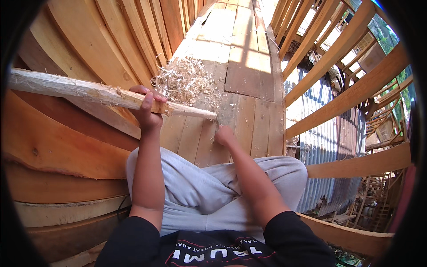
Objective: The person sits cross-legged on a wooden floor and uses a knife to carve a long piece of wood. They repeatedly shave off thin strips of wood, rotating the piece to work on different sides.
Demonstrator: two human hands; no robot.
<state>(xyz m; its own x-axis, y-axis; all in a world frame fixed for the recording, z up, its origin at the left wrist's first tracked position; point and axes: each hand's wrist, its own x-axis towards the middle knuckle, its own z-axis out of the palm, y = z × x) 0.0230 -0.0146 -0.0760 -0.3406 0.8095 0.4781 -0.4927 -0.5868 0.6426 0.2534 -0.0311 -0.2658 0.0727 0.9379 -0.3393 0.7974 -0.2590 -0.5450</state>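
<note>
A long, pale, peeled wooden pole (84,90) slants across from the left edge, its narrower end over the floor in front of me. My left hand (150,111) is closed around it, thumb on top. Roughly whittled patches and loose fibres show along its surface. Just below the pole's narrow end, my right hand (226,135) is closed into a fist close to the floorboards. Whatever that fist holds, if anything, is hidden. Curly wood shavings (187,80) lie heaped beyond the pole.
Upright planks (89,40) line the left side. Slatted wooden rails (342,102) run along the right, with corrugated metal roofing (327,133) below them. My crossed legs in grey trousers (195,178) rest on the plank floor (253,120). Small shavings are scattered on the boards.
</note>
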